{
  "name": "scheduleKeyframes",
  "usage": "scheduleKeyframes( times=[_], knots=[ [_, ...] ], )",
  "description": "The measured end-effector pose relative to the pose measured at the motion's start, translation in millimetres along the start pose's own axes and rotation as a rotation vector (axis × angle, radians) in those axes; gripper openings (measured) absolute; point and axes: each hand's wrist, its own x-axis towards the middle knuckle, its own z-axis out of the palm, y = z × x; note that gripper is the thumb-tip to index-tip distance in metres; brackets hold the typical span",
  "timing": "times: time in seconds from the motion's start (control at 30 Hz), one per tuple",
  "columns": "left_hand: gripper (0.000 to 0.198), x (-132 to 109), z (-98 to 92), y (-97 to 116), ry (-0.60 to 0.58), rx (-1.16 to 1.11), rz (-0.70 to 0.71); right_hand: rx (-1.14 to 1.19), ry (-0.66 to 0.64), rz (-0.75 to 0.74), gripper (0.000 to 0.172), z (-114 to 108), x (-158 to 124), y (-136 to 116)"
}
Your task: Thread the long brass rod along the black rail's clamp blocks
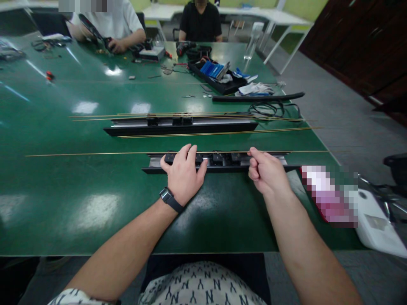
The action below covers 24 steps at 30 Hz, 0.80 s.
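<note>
A long black channel (219, 170) with a silvery inside lies crosswise before me on the green table. Several black blocks (217, 158) sit in it. Along its far edge runs a thin brass-coloured rod (95, 153), reaching well past both ends. My left hand (183, 171) rests over the left part of the channel, fingers spread across the blocks and the rod. Near the channel's right end, my right hand (267, 169) is closed, thumb and forefinger pinching the rod. The fingertips partly hide the pinched spot.
Beyond lies a second black channel (181, 128) with blocks and more thin rods (219, 132). Farther off are a black strip (257, 98), coiled cable (267, 109) and a black tray (227, 87). A white device (375, 220) stands at the right. Two people sit across the table.
</note>
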Motion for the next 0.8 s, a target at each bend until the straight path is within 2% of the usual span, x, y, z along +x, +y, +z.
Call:
scheduleKeyframes(
  times=[0.2, 0.53, 0.8],
  knots=[
    [0.046, 0.3, -0.5, 0.5, -0.016, 0.018, -0.015, -0.002, 0.015, -0.002, 0.026, 0.3, -0.1, -0.3],
    [0.047, 0.6, 0.0, 0.2, -0.015, 0.004, -0.021, -0.011, -0.06, 0.013, 0.021, -1.8, -4.1, -3.4],
    [0.046, 0.3, -0.3, 0.0, -0.004, -0.006, -0.006, 0.01, -0.041, 0.012, 0.019, -0.5, -3.6, -2.2]
  ],
)
